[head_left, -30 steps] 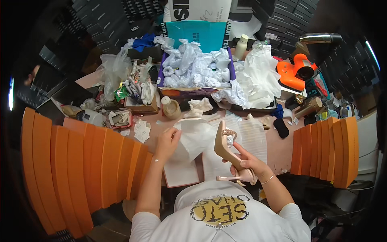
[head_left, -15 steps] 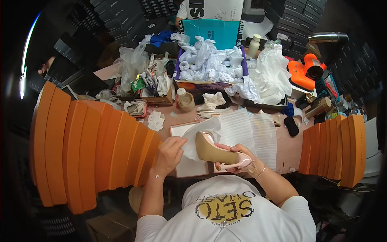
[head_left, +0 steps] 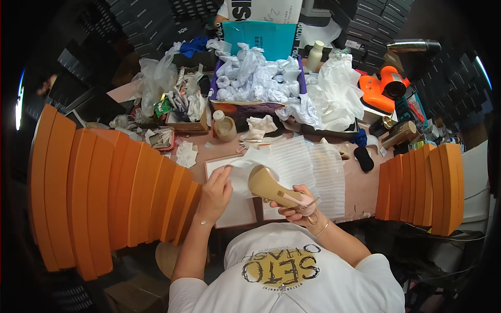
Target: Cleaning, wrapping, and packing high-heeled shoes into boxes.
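My right hand [head_left: 297, 208] is closed round the heel end of a high-heeled shoe [head_left: 269, 187]. The shoe's tan sole faces up and its pale pink heel lies along my fingers. My left hand [head_left: 215, 193] has its fingertips bent together at the edge of a thin white tissue paper [head_left: 244, 175], which lies beside and partly behind the shoe's toe. Under both hands is a shallow white box [head_left: 237, 215] with a salmon-coloured rim, partly hidden by the shoe and paper.
Orange boxes stand in rows at left [head_left: 99, 193] and right [head_left: 446, 188]. White ribbed padding sheets [head_left: 297, 161] lie beyond the shoe. Farther back are a purple-edged box of crumpled paper [head_left: 214, 86], a jar [head_left: 224, 128] and an orange tool [head_left: 378, 96].
The right hand has turned the shoe so that its sole shows more. The left hand has drawn slightly away from the shoe, still at the paper. The whole view has shifted a little.
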